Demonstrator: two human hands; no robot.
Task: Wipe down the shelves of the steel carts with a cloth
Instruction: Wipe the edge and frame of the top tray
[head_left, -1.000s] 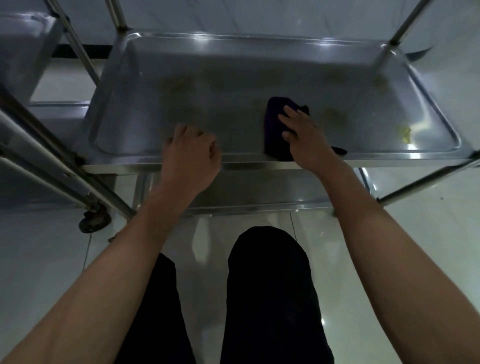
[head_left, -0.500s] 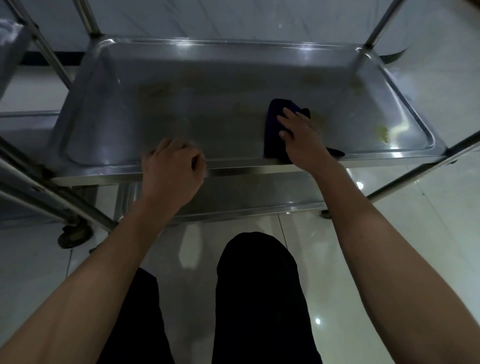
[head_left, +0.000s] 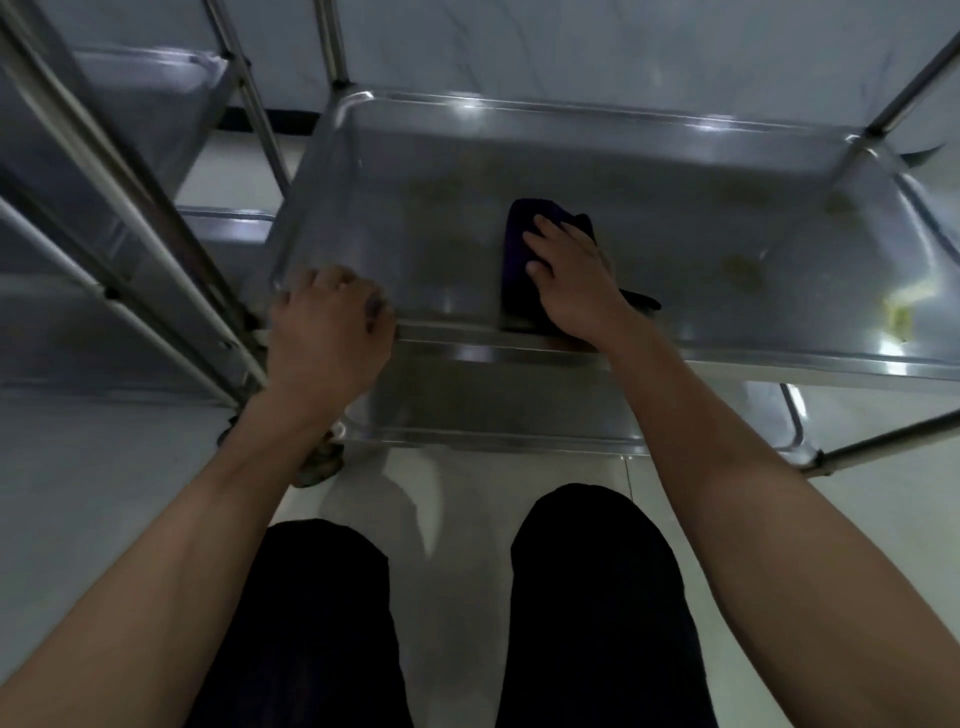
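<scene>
A steel cart shelf (head_left: 447, 156) fills the upper middle of the head view, with yellowish smears (head_left: 743, 270) on its right part. A dark cloth (head_left: 517, 260) lies on the shelf near its front rim. My right hand (head_left: 571, 280) presses flat on the cloth with straight fingers. At the shelf's front left corner my left hand (head_left: 327, 332) grips the rim, its fingers curled over the edge. A lower shelf (head_left: 493, 405) shows beneath the front rim.
A second steel cart (head_left: 119, 218) stands close on the left, its posts slanting across the view. A caster wheel (head_left: 319, 462) sits on the pale tiled floor below my left wrist. My dark-trousered legs are at the bottom. A cart post (head_left: 883, 441) crosses lower right.
My left hand has shifted left along the front rim to the shelf's corner. My right hand stays pressed on the cloth at about the same spot. The view has swung left.
</scene>
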